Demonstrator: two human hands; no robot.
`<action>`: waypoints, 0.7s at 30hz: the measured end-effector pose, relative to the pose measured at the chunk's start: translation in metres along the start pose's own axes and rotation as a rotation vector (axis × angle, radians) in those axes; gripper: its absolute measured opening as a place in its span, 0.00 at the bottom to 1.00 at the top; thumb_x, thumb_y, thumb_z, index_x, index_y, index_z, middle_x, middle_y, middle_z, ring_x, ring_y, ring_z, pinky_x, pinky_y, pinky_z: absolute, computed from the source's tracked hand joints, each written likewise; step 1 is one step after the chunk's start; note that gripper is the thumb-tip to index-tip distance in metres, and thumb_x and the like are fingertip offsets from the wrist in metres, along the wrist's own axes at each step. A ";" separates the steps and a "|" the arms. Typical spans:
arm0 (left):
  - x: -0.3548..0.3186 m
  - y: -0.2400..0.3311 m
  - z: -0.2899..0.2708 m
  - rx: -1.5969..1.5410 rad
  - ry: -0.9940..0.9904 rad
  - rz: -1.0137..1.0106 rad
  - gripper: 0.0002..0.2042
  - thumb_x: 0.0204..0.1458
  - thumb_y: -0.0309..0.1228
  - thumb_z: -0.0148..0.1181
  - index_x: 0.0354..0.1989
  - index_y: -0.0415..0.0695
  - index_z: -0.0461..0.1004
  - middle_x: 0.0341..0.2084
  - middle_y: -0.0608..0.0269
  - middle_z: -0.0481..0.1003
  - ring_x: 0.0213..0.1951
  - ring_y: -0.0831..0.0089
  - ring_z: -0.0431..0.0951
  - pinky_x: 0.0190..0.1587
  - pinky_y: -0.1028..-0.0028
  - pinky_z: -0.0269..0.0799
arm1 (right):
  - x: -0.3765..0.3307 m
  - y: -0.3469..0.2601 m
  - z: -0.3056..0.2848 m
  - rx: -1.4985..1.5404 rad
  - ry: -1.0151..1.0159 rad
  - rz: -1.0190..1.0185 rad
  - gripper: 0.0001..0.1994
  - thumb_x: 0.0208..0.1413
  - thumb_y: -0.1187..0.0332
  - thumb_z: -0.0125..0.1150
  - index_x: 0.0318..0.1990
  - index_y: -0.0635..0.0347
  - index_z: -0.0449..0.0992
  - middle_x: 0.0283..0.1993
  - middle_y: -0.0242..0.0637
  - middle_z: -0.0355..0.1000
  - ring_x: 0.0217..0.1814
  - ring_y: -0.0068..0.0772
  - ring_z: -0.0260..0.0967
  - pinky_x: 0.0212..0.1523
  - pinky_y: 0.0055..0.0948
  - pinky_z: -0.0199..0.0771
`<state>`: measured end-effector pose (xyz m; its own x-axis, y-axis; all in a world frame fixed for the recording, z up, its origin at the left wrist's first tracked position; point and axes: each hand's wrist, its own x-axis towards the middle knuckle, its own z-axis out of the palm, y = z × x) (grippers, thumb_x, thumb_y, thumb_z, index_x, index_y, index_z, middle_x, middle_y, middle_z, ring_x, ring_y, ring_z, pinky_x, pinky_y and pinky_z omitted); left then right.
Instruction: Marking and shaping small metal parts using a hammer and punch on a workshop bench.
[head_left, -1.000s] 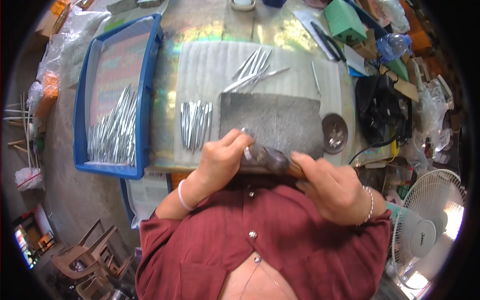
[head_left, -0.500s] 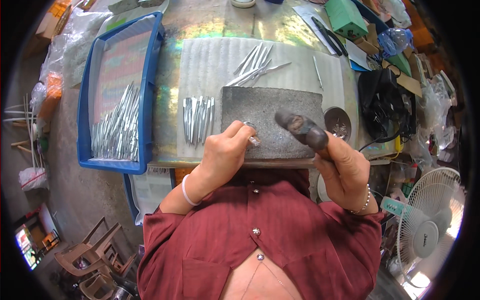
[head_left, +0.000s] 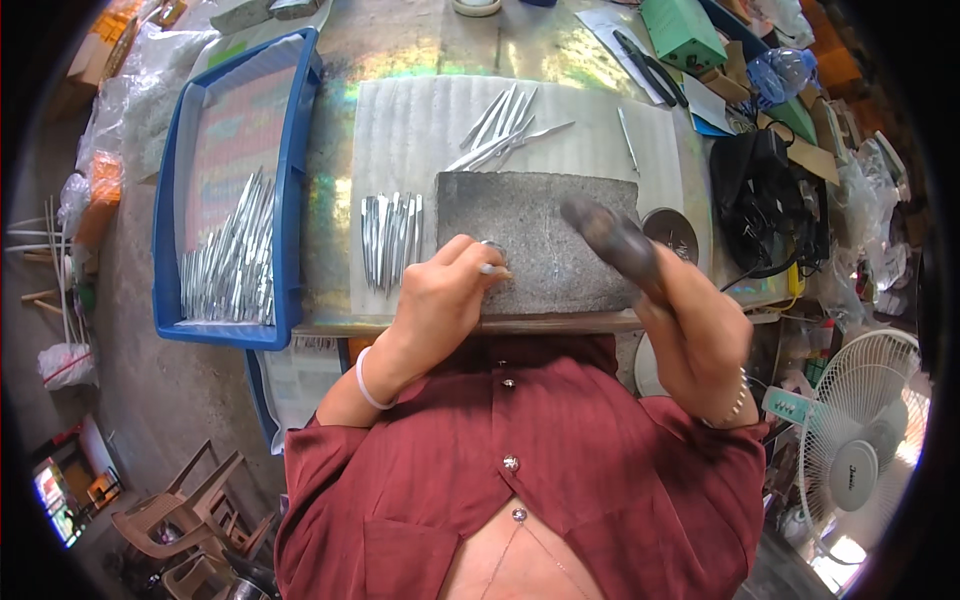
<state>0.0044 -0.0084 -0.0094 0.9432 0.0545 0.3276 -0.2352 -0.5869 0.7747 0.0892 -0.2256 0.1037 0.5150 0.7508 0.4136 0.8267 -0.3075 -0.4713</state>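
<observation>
My left hand is closed at the left front of a grey stone block, its fingertips pinching a small shiny metal piece; the fist hides most of it. Above the block's right side is a hammer with a dark head, blurred by motion, its head apart from the metal piece. My right hand wraps round its handle. Several slim silvery pieces that look like tweezers lie in a row left of the block. More pointed ones are heaped loosely behind it.
A blue tray at the left holds many similar metal pieces. Right of the block sits a round dark dish with tiny bits. Farther right are a black bag, pliers, a green box and a fan.
The hammer has swung slightly with my right hand, its head still over the block's right side. My left fingers have shifted a little around the metal piece. The whole view has drifted slightly.
</observation>
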 end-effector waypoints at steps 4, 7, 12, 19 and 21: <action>-0.002 0.025 -0.021 -0.872 -0.083 -0.369 0.05 0.57 0.26 0.54 0.35 0.36 0.72 0.27 0.61 0.74 0.23 0.78 0.76 0.26 0.80 0.71 | -0.025 0.053 0.050 -0.206 -0.062 0.210 0.22 0.47 0.76 0.60 0.53 0.62 0.69 0.29 0.39 0.66 0.23 0.40 0.67 0.25 0.34 0.69; -0.001 0.034 -0.030 -1.219 -0.125 -0.499 0.07 0.59 0.27 0.52 0.34 0.36 0.72 0.27 0.61 0.75 0.22 0.81 0.75 0.25 0.83 0.70 | -0.035 0.071 0.068 -0.393 -0.087 0.198 0.20 0.49 0.73 0.60 0.52 0.60 0.70 0.28 0.38 0.65 0.24 0.40 0.66 0.26 0.35 0.69; 0.000 0.036 -0.030 -1.283 -0.377 -0.564 0.06 0.57 0.26 0.54 0.37 0.36 0.72 0.28 0.60 0.76 0.19 0.83 0.71 0.22 0.85 0.66 | -0.011 0.055 0.062 0.003 -0.048 0.163 0.16 0.53 0.71 0.59 0.49 0.62 0.71 0.29 0.37 0.65 0.24 0.31 0.65 0.24 0.26 0.66; -0.002 0.046 -0.018 -1.039 -0.683 -0.502 0.10 0.59 0.31 0.54 0.42 0.36 0.70 0.29 0.64 0.75 0.31 0.81 0.74 0.34 0.80 0.71 | 0.014 0.026 0.069 1.547 -0.413 0.700 0.11 0.63 0.67 0.51 0.38 0.69 0.73 0.19 0.23 0.60 0.17 0.12 0.54 0.19 0.13 0.52; -0.005 0.045 -0.013 -1.374 -0.470 -0.701 0.13 0.62 0.35 0.48 0.42 0.35 0.69 0.30 0.62 0.75 0.32 0.77 0.76 0.35 0.79 0.72 | 0.014 0.019 0.069 1.538 -0.389 0.687 0.11 0.63 0.67 0.50 0.36 0.68 0.72 0.17 0.22 0.61 0.15 0.11 0.52 0.18 0.13 0.50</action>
<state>-0.0143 -0.0247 0.0306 0.8741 -0.4049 -0.2683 0.4741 0.5912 0.6524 0.0962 -0.1799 0.0469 0.3802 0.8893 -0.2542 -0.5790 0.0145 -0.8152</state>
